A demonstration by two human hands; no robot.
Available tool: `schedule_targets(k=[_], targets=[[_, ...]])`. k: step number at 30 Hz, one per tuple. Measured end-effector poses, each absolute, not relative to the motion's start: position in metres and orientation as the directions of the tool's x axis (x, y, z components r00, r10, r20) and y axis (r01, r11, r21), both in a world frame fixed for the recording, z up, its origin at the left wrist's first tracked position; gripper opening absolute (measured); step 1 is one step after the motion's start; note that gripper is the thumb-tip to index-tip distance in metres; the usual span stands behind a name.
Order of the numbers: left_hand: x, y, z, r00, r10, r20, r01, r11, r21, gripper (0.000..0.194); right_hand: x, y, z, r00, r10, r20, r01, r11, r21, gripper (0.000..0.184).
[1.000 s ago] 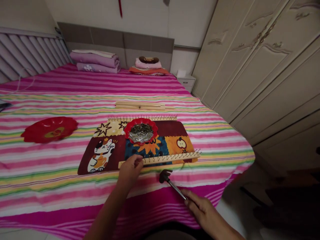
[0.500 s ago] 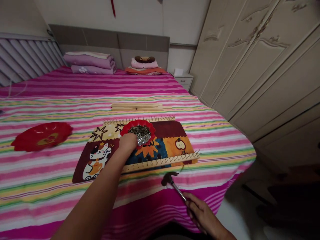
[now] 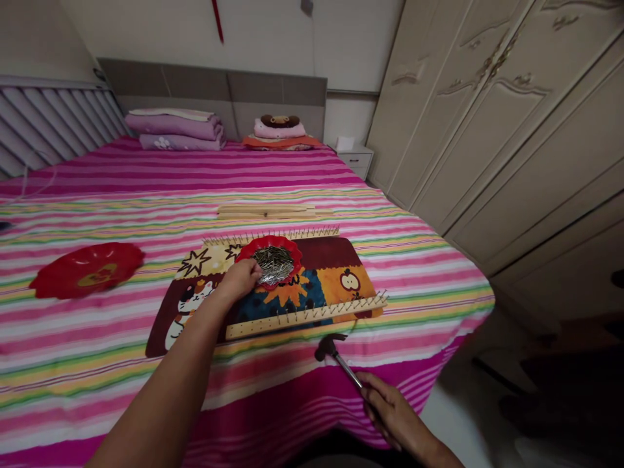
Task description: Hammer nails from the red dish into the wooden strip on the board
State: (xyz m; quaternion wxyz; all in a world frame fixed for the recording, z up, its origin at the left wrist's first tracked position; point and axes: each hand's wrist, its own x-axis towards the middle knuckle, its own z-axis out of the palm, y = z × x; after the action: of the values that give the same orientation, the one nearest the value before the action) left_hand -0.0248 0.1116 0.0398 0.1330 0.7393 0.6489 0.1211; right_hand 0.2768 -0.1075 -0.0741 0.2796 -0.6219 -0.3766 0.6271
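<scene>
red and scalloped, the bowl (image 3: 297, 252) of loose nails (image 3: 275, 265) rests on a patterned mat (image 3: 336, 252). at the bowl's left rim is the left hand (image 3: 241, 278), fingers clenched together; whether they pinch a nail cannot be told. nearer the wearer than the bowl lies a nail-studded wooden strip (image 3: 305, 317). beyond that strip's near side, lower right of the bowl, the right hand (image 3: 392, 409) grasps a hammer (image 3: 346, 366) by its handle.

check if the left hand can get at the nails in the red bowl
Probably yes: the left hand is at the left edge of the red bowl, and nothing visible covers the nails.
</scene>
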Motion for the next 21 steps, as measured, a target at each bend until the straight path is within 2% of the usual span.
schedule_targets(k=[3,5,8,10,13,21], targets=[[-0.037,0.108,0.035,0.016,0.998,0.053,0.749,-0.047,0.661,0.008,0.275,-0.108,-0.068,-0.042,0.826,-0.562,0.13,-0.553,-0.823,0.056],[-0.04,0.105,0.031,-0.073,0.997,0.02,0.564,0.024,0.826,0.009,0.273,-0.109,-0.066,-0.031,0.831,-0.556,0.125,-0.549,-0.827,0.054],[-0.041,0.1,0.027,-0.107,0.99,-0.086,0.247,0.11,0.963,0.018,0.271,-0.11,-0.065,-0.01,0.83,-0.557,0.11,-0.553,-0.826,0.052],[-0.04,0.097,0.026,-0.117,0.984,-0.135,0.09,0.146,0.985,0.021,0.271,-0.11,-0.066,-0.005,0.831,-0.556,0.107,-0.552,-0.827,0.052],[-0.038,0.095,0.027,-0.168,0.968,-0.185,-0.041,0.18,0.983,0.019,0.272,-0.109,-0.065,-0.019,0.836,-0.549,0.118,-0.544,-0.831,0.05],[-0.026,0.101,0.025,-0.284,0.928,-0.241,-0.156,0.203,0.967,0.016,0.273,-0.109,-0.068,-0.034,0.841,-0.54,0.112,-0.534,-0.838,0.05]])
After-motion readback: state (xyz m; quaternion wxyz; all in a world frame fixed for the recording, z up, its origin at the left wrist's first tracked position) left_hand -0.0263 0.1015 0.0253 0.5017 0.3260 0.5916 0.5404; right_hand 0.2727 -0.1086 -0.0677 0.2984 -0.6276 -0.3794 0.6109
